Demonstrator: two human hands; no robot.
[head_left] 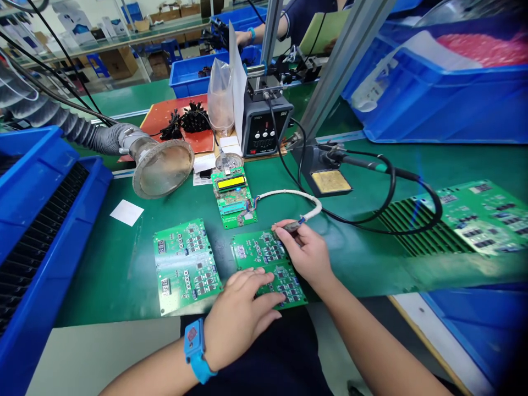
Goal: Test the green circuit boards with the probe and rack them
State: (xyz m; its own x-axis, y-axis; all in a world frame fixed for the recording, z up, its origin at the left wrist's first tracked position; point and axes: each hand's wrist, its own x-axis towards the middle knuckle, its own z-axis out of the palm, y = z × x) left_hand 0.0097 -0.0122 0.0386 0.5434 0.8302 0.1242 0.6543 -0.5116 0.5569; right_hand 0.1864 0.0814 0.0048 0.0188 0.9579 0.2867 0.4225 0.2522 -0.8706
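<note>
My left hand (247, 308), with a blue band on its wrist, lies flat with fingers apart on the near part of a green circuit board (251, 264). Between the thumb and fingers of my right hand (307, 250) is a small grey connector (292, 226) at the end of a white-sleeved cable (297, 193). It is held over the board's far right edge; whether its tip touches the board is hidden. That cable runs to a small tester board (234, 212) with a lit yellow display. A second circuit board (187, 264) lies to the left.
Stacked circuit boards (474, 217) lie at the right. Behind are a soldering station (266, 124), an iron (371, 164) in its stand, and a metal post (346, 60). A fume hose (163, 168) and blue bins (78, 220) are leftward. A co-worker's hand (243, 37) shows beyond.
</note>
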